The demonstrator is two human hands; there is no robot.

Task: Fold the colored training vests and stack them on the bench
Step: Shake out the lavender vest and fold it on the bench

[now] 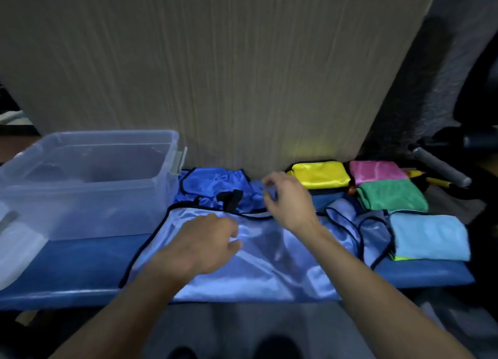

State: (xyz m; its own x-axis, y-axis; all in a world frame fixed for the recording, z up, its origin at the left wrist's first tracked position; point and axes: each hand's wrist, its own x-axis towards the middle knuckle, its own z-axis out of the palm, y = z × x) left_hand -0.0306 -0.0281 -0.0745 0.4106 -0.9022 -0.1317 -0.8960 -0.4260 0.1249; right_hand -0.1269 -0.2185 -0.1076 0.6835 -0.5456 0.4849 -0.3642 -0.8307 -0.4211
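Right now left hand [204, 244] fingers [234, 233] curled loosely, pressing down on the shiny pale blue satin vest with black trim [258, 272], which lies spread flat across the middle of the blue padded worktop [70, 267]; cannot tell if they pinch fabric or only rest on it. Right hand [289, 201] fingers [268, 182] bent and apart, hovering at the vest's far edge near the black trim; whether they hold any cloth is not clear. Both forearms reach in from the bottom of the view.

Just beyond the pale vest, a crumpled royal blue mesh vest with black edging [213, 187] sits against the cardboard backing, touching the pale vest's far edge. Right of the right hand, more pale blue fabric with black trim loops [358, 223] lies bunched.

Folded pieces on the right end of the worktop: yellow folded vest [320, 174] at the back, pink folded vest [376, 171] beside it, green folded vest [392, 195] just in front of the pink, and light cyan folded vest [428, 236] nearest, resting on a lime green piece [401, 257] that peeks out below.

Clear plastic storage bin [89, 180] stands on the left end of the worktop, just beside the vests. Large corrugated cardboard sheet [229, 70] stands upright behind everything.
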